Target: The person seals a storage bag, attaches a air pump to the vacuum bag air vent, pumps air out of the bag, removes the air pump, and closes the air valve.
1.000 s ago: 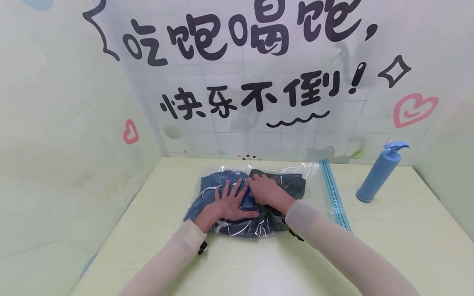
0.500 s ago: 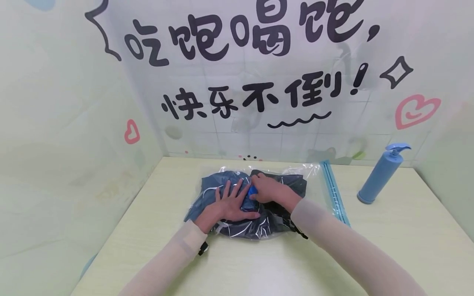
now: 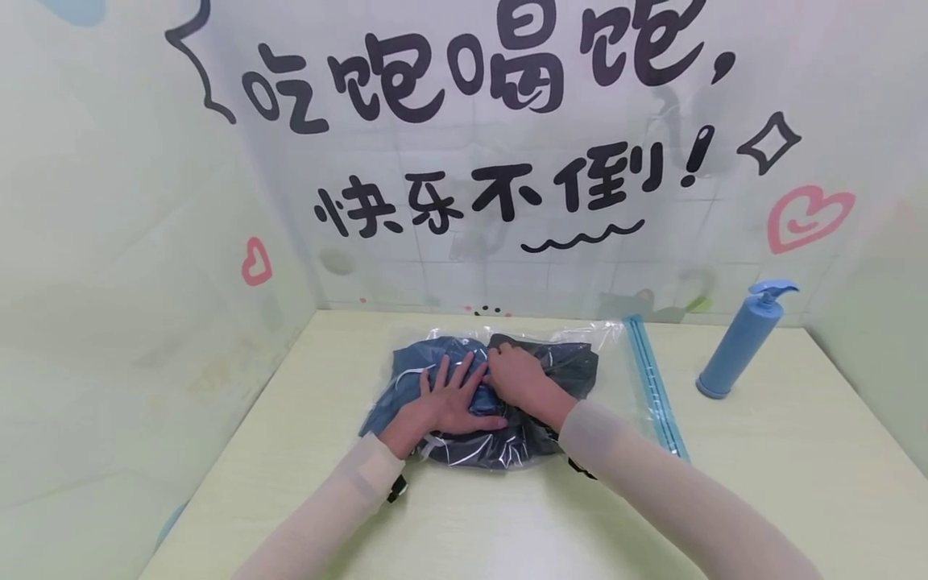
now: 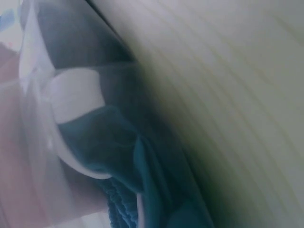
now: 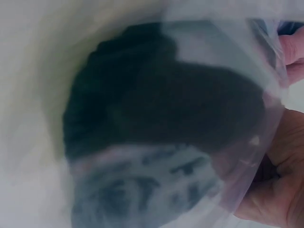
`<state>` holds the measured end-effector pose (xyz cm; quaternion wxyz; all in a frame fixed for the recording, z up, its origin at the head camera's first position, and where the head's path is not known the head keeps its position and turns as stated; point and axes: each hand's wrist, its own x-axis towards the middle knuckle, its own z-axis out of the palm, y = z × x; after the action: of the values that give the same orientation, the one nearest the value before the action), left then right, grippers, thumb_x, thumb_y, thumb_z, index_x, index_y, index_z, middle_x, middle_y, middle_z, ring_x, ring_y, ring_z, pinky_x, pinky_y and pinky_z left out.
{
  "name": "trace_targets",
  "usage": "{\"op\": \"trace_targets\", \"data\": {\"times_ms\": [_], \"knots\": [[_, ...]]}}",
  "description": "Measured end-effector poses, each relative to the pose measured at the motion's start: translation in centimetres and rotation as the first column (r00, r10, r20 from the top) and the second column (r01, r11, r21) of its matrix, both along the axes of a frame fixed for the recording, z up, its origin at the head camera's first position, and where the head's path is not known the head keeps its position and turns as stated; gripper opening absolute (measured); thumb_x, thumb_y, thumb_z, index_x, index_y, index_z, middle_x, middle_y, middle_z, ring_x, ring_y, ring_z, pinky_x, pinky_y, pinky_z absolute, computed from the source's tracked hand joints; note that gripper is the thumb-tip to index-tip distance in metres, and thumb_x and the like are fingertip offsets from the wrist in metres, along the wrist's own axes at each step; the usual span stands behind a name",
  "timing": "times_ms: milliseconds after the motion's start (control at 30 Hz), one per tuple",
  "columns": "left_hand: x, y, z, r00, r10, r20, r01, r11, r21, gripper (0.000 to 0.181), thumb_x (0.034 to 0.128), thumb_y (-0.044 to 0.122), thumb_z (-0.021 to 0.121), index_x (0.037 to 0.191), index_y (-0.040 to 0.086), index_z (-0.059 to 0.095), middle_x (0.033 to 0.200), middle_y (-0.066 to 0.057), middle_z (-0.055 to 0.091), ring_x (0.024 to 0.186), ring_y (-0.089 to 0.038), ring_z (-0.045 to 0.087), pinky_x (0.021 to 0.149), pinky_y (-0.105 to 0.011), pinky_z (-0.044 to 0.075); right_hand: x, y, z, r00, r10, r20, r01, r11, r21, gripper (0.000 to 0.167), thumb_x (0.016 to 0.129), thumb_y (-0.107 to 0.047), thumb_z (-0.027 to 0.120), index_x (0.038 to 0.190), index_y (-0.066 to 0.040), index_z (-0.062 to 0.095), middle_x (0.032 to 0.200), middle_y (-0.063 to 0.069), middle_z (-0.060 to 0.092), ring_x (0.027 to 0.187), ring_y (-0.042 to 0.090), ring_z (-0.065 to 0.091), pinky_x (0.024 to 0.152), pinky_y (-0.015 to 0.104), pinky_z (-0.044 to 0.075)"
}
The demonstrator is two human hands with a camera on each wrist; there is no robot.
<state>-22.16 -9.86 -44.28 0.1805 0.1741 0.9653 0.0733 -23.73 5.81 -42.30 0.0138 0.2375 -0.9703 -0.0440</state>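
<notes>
Clear plastic, our bag (image 3: 616,370) lies low in the frame's middle under our left hand (image 3: 453,404), fingers spread, maybe to stop slipping, with our right hand's (image 3: 520,375) fingers bent, on what we can't tell

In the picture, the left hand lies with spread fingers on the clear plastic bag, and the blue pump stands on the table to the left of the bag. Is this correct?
Not quite: the blue pump stands on the table to the right of the clear plastic bag, as the head view shows. The left hand does lie on the bag with spread fingers.
</notes>
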Motion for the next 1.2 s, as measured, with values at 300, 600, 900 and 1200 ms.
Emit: {"op": "trace_targets", "data": {"times_ms": [300,600,900,1200], "knots": [[0.2,0.1,0.2,0.999,-0.015,-0.028,0.014,1.0,-0.023,0.108,0.0848,0.084,0.05,0.166,0.026,0.008,0.17,-0.002,-0.005,0.151,-0.04,-0.011,0.113,-0.067,0.0,-0.7,0.7,0.2,0.985,0.141,0.098,-0.134,0.988,-0.076,0.033,0.097,-0.015,0.071,0.127,-0.007,0.06,0.116,0.012,0.057,0.107,0.026,0.058,0.095,0.046,0.047],[0.2,0.2,0.3,1.0,-0.011,-0.011,0.011,1.0,-0.011,0.11,0.0841,0.086,0.048,0.166,0.028,0.002,0.17,-0.001,-0.008,0.151,-0.04,-0.013,0.113,-0.067,-0.003,-1.3,1.5,0.9,0.93,0.113,0.349,-0.009,0.958,-0.287,0.031,0.095,-0.003,0.07,0.121,-0.013,0.056,0.128,0.019,0.047,0.103,0.034,0.061,0.09,0.051,0.049],[0.3,0.0,0.2,1.0,0.005,-0.008,-0.005,1.0,-0.007,0.109,0.0839,0.085,0.05,0.166,0.026,0.008,0.17,-0.001,-0.007,0.151,-0.038,-0.012,0.113,-0.066,-0.003,-0.8,0.2,0.4,0.961,-0.09,0.262,0.15,0.964,-0.22,0.06,0.1,-0.04,0.067,0.132,0.008,0.051,0.126,0.028,0.054,0.106,0.04,0.063,0.087,0.05,0.053],[0.4,-0.1,0.1,1.0,0.011,-0.012,-0.01,1.0,0.023,0.113,0.0808,0.088,0.049,0.166,0.025,0.01,0.17,-0.001,-0.005,0.151,-0.038,-0.011,0.113,-0.066,-0.004,-0.9,0.0,0.4,0.979,-0.035,0.202,0.06,0.991,-0.118,0.054,0.102,-0.031,0.065,0.14,0.006,0.051,0.124,0.023,0.057,0.108,0.034,0.063,0.088,0.045,0.053]]}}
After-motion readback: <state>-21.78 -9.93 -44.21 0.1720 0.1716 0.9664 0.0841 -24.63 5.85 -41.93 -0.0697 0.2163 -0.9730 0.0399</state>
